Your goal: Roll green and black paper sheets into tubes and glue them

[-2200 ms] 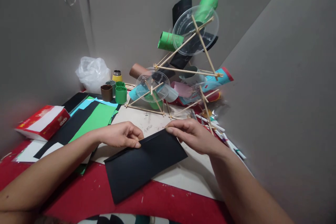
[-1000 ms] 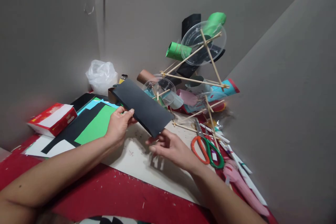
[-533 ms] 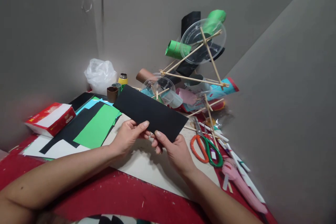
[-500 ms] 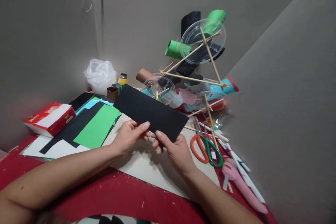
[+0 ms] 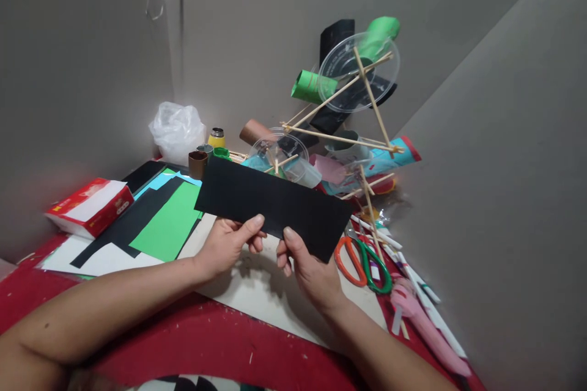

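A long black paper strip (image 5: 275,204) is held up in the air, face toward me, above a pale board (image 5: 257,293). My left hand (image 5: 227,244) pinches its lower edge left of the middle, thumb on the front. My right hand (image 5: 307,266) pinches the same edge just to the right, thumb on the front too. Both hands are closed on the paper and nearly touch each other.
Behind stands a model of sticks, clear plastic lids and paper rolls (image 5: 343,98). Orange and green scissors (image 5: 362,263) and pens lie at the right. Green and black paper sheets (image 5: 160,220), a red tissue box (image 5: 89,208), small cups (image 5: 198,164) and a plastic bag (image 5: 177,128) sit at the left.
The black strip left the table, was turned in my left hand, and is now gripped by both hands, held flatter and wider toward me. The scissors have come into view.
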`<state>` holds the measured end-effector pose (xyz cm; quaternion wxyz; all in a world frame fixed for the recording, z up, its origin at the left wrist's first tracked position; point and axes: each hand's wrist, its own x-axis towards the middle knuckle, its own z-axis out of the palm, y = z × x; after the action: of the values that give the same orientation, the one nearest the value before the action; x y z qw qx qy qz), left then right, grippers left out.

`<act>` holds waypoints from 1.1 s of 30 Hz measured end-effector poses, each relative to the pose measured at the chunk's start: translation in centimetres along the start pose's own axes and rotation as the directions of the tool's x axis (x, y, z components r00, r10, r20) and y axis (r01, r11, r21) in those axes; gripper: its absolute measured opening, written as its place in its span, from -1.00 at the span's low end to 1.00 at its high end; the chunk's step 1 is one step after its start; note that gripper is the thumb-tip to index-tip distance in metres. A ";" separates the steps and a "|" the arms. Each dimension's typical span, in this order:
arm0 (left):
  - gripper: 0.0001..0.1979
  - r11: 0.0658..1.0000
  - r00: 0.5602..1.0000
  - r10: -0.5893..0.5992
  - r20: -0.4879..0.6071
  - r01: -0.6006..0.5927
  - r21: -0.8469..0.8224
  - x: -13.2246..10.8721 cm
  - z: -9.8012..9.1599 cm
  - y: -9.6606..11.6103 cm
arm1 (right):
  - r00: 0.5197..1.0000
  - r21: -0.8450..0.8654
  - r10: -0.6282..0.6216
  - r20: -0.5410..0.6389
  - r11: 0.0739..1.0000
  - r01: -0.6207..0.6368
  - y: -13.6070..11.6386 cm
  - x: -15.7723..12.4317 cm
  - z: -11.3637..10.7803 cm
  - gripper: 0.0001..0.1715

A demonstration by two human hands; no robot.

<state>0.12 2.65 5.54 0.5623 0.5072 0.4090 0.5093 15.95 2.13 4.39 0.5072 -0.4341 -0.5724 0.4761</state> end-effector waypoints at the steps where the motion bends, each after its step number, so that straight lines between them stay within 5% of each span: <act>1: -0.54 1.000 1.000 -0.003 -0.026 0.003 -0.001 0.2 -0.3 0.1 | 1.000 0.006 0.011 -0.018 1.000 -0.011 0.1 0.2 -0.3 -0.49; 10: -0.52 0.978 0.960 0.193 -0.203 -0.204 -0.037 2.6 -2.9 0.0 | 0.996 0.147 0.018 -0.084 0.989 -0.005 0.8 1.8 -2.6 -0.48; 18: -0.61 0.916 0.866 0.327 -0.378 -0.389 -0.100 4.5 -5.2 1.5 | 0.990 0.287 0.035 -0.140 0.958 0.007 -0.4 3.0 -4.0 -0.48; 21: -0.78 0.946 0.939 0.283 -0.195 -0.307 -0.103 3.8 -4.2 1.3 | 0.988 0.282 0.053 -0.142 0.959 -0.011 -0.5 3.1 -3.7 -0.46; 23: -0.67 0.975 0.976 0.215 0.021 -0.213 -0.065 2.8 -2.9 0.8 | 0.988 0.259 0.083 -0.130 0.965 -0.047 -0.3 2.7 -3.1 -0.44; 26: -0.60 0.996 0.969 0.085 0.231 -0.084 -0.011 1.3 -1.1 0.2 | 0.993 0.177 0.101 -0.057 0.980 -0.090 -0.1 1.7 -1.7 -0.41; 30: -0.48 0.999 0.987 0.001 0.159 -0.008 0.046 0.7 -0.6 -0.1 | 0.988 0.019 0.057 0.140 0.998 -0.060 -0.4 0.1 -0.4 -0.41; 33: -0.47 0.999 0.998 -0.039 0.056 0.039 0.000 1.5 -1.4 -0.1 | 0.957 -0.131 -0.037 0.288 0.988 0.077 -0.4 -0.1 -0.6 -0.55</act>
<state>-0.98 4.33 5.35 0.5836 0.5129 0.4027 0.4839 16.55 1.99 4.80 0.4012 -0.3793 -0.6839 0.4770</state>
